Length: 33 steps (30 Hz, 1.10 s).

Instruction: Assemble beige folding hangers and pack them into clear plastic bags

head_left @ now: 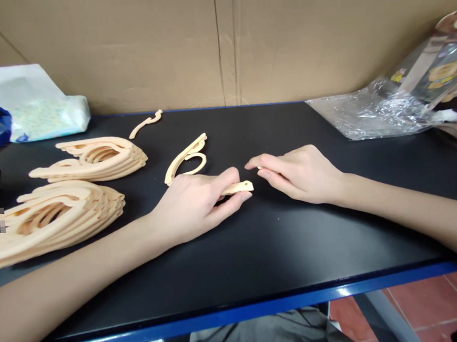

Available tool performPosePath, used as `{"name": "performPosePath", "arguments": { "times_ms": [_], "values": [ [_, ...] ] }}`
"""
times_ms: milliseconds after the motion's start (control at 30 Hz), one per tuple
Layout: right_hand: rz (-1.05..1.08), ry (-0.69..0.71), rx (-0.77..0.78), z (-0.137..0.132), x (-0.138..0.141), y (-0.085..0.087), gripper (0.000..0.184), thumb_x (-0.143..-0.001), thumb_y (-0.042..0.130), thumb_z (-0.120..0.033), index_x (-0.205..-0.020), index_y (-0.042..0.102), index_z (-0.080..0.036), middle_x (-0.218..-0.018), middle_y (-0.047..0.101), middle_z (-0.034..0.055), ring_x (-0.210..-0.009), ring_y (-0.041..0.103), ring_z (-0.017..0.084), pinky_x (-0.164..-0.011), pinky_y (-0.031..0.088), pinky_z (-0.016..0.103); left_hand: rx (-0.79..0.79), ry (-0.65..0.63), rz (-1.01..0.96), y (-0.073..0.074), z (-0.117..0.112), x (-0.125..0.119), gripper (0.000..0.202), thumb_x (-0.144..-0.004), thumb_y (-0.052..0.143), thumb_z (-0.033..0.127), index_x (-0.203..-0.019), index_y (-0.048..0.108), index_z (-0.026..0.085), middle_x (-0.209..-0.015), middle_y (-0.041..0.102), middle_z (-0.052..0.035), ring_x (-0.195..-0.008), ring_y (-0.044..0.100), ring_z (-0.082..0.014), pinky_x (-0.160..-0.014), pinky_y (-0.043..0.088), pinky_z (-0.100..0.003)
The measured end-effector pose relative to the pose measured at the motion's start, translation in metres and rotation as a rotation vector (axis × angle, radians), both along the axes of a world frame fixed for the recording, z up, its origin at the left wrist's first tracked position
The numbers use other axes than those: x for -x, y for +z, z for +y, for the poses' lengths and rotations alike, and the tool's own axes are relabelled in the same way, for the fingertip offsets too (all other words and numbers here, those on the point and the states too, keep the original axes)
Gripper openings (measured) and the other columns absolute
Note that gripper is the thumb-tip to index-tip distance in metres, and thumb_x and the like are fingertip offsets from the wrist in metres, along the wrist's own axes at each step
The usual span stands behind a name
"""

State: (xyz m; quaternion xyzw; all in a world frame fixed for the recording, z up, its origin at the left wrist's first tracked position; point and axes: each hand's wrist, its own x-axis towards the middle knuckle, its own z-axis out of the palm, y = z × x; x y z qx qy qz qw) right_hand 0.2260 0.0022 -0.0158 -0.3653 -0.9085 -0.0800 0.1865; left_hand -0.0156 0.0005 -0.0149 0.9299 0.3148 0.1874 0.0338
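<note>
My left hand point(207, 196) is closed, with thumb and fingers pinching a flat beige plastic piece point(246, 186) that has a small hole near its end. Just to the right, my right hand point(302, 175) is closed in a pinch, its fingertips close to that end. A tiny pale bit shows between the right fingers, too small to name. Behind the left hand a curved beige plastic part point(183, 156) with a ring-shaped loop is partly hidden; whether it joins the held piece I cannot tell. Farther back lies a slim beige hook-shaped part point(145, 123).
Two stacks of curved beige plastic parts, a rear stack point(124, 157) and a front stack point(97, 218), lie on the left of the black table point(259, 263). A white packet point(50, 114) stands behind them. Clear plastic bags point(382, 109) lie at right. Cardboard point(163, 44) walls the back.
</note>
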Motion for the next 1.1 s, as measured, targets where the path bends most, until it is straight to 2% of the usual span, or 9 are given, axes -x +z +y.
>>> {"name": "performPosePath", "arguments": {
  "times_ms": [167,333,433,500,667,733,833,900,1100],
  "values": [
    [0.023,0.082,-0.119,-0.001,0.001,0.000,0.024,-0.099,0.043,-0.025,-0.092,0.066,-0.021,-0.067,0.070,-0.0041,-0.048,0.053,0.010,-0.051,0.030,0.026,-0.022,-0.021,0.014,0.000,0.000,-0.001,0.040,-0.102,0.038,0.042,-0.070,0.047,0.020,-0.051,0.048,0.0063,-0.044,0.046,-0.0103,-0.051,0.027,-0.024],
    [0.063,0.177,-0.305,-0.003,0.006,0.006,0.025,-0.099,0.044,-0.022,-0.096,0.067,-0.014,-0.073,0.071,0.0027,-0.059,0.056,0.014,-0.060,0.039,0.030,-0.025,-0.024,0.008,0.002,0.000,-0.001,0.037,-0.101,0.040,0.041,-0.072,0.049,0.020,-0.050,0.048,0.0065,-0.044,0.047,-0.0105,-0.050,0.027,-0.023],
    [0.073,0.201,-0.395,-0.006,0.004,0.017,0.030,-0.101,0.042,-0.028,-0.097,0.070,-0.017,-0.083,0.071,0.0046,-0.065,0.057,0.016,-0.062,0.040,0.033,0.025,-0.006,0.009,0.003,0.000,-0.001,0.027,-0.100,0.042,0.041,-0.086,0.053,0.021,-0.052,0.050,0.0077,-0.046,0.052,-0.0111,-0.051,0.030,-0.021],
    [0.118,0.176,-0.435,-0.010,0.001,0.024,0.031,-0.100,0.043,-0.031,-0.093,0.072,-0.024,-0.078,0.069,0.0022,-0.065,0.057,0.016,-0.058,0.039,0.032,0.056,0.026,-0.003,0.004,-0.001,-0.002,0.024,-0.099,0.044,0.043,-0.102,0.053,0.021,-0.052,0.050,0.0094,-0.046,0.054,-0.0118,-0.052,0.032,-0.021],
    [0.147,0.197,-0.613,-0.023,0.001,0.028,0.029,-0.100,0.043,-0.026,-0.086,0.068,-0.029,-0.068,0.066,-0.0012,-0.060,0.057,0.014,-0.058,0.039,0.034,0.082,0.134,-0.078,0.006,-0.003,0.000,0.043,-0.098,0.048,0.040,-0.135,0.038,0.020,-0.061,0.054,0.0109,-0.053,0.059,-0.0106,-0.057,0.038,-0.019],
    [0.193,0.251,-0.568,-0.024,0.005,0.023,0.025,-0.099,0.045,-0.021,-0.083,0.063,-0.027,-0.071,0.067,-0.0021,-0.061,0.057,0.014,-0.062,0.042,0.034,0.055,0.131,-0.108,0.007,-0.003,0.001,0.039,-0.099,0.048,0.039,-0.134,0.043,0.022,-0.067,0.059,0.0095,-0.056,0.060,-0.0094,-0.059,0.039,-0.019],
    [0.295,0.241,-0.404,-0.020,0.009,0.015,0.018,-0.097,0.047,-0.017,-0.083,0.054,-0.025,-0.075,0.068,-0.0019,-0.066,0.061,0.015,-0.068,0.045,0.035,0.006,0.040,-0.103,0.008,-0.003,0.004,0.020,-0.100,0.046,0.035,-0.108,0.061,0.023,-0.079,0.069,0.0060,-0.062,0.062,-0.0087,-0.060,0.040,-0.018],
    [0.413,0.243,-0.329,-0.016,0.009,0.010,0.013,-0.095,0.050,-0.014,-0.087,0.051,-0.024,-0.077,0.068,-0.0008,-0.067,0.063,0.016,-0.070,0.047,0.037,-0.021,0.001,-0.098,0.008,-0.002,0.005,0.022,-0.101,0.045,0.030,-0.095,0.064,0.022,-0.082,0.072,0.0050,-0.064,0.063,-0.0087,-0.060,0.039,-0.018],
    [0.776,0.040,0.093,-0.004,0.003,0.001,0.005,-0.098,0.049,-0.025,-0.093,0.051,-0.023,-0.083,0.063,0.0013,-0.073,0.065,0.017,-0.072,0.052,0.035,-0.067,0.164,-0.075,0.009,0.001,0.005,0.027,-0.098,0.046,0.034,-0.088,0.069,0.021,-0.066,0.066,0.0040,-0.053,0.055,-0.0097,-0.052,0.032,-0.021]
  ]
}}
